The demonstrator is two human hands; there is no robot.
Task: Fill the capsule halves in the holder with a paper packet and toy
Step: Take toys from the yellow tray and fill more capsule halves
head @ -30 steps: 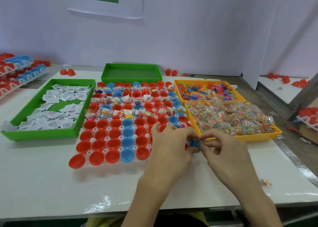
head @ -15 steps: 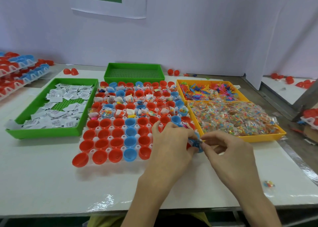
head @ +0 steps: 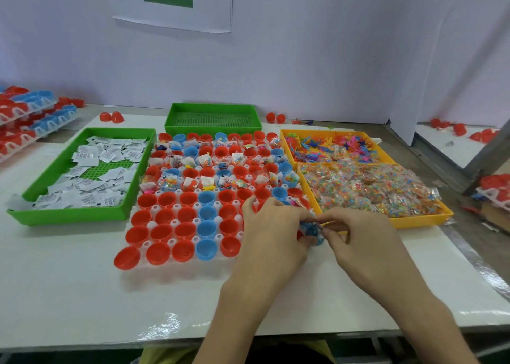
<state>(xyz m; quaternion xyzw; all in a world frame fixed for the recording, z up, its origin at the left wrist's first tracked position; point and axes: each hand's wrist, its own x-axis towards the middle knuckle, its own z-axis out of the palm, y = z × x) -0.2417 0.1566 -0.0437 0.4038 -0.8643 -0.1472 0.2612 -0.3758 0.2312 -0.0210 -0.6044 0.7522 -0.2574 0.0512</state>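
Observation:
A white holder (head: 149, 226) in the middle of the table carries rows of red and blue capsule halves (head: 184, 214). Its far rows hold paper packets and toys; the near rows look hollow. My left hand (head: 271, 232) and my right hand (head: 358, 242) meet over the holder's near right corner. Both pinch a small blue capsule half (head: 311, 229) with something yellow at its rim. A green tray (head: 36, 187) at the left holds white paper packets (head: 93, 170). Orange trays at the right hold loose plastic toys (head: 331, 147) and bagged toys (head: 372, 189).
A second green tray (head: 212, 108) stands behind the holder with no contents. Stacked holders of capsule halves (head: 30, 115) sit at the far left. Loose red halves (head: 111, 116) lie near the wall, with more beyond a divider at the right. One red half (head: 127, 257) overhangs the holder's near left corner.
Both hands stay together on the blue capsule half at the holder's near right corner. The view has shifted slightly; the fingers have turned the piece a little.

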